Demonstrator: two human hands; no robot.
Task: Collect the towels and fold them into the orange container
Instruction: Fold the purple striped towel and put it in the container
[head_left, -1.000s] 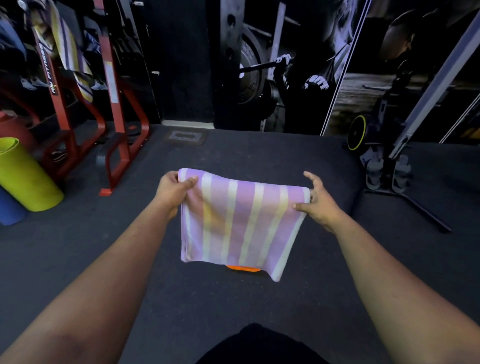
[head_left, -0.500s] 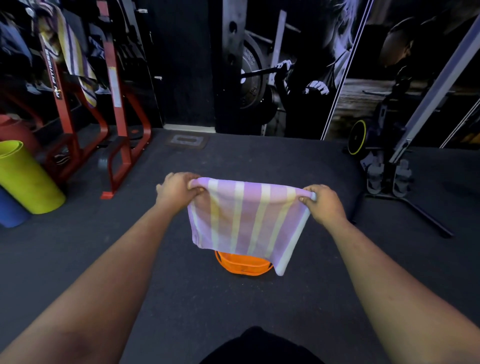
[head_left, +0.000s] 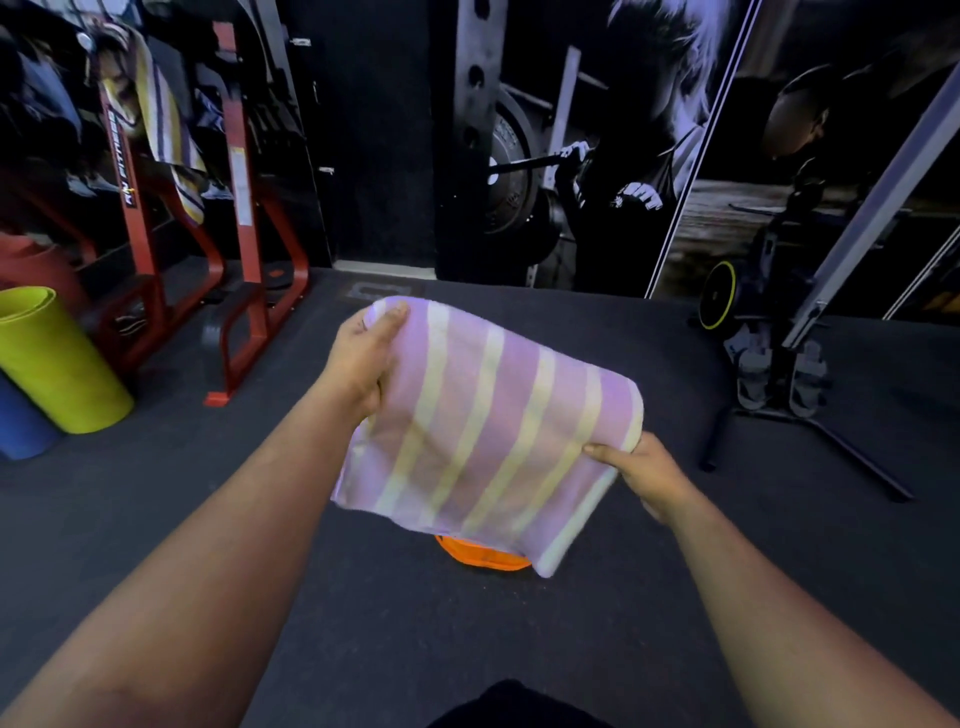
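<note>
While your left hand (head_left: 363, 358) pinches the towel's (head_left: 488, 431) far left corner, your right hand (head_left: 641, 470) clamps its right edge, holding it above the floor (head_left: 363, 613). Beneath it, mostly hidden, sits what looks like the orange container (head_left: 485, 558).

Both arms extended forward. Left hand (head_left: 363, 358) raised, thumb on top, fingers curled under, gripping towel (head_left: 488, 431). Right hand (head_left: 641, 467) lower and nearer, pinching its opposite edge.
</note>
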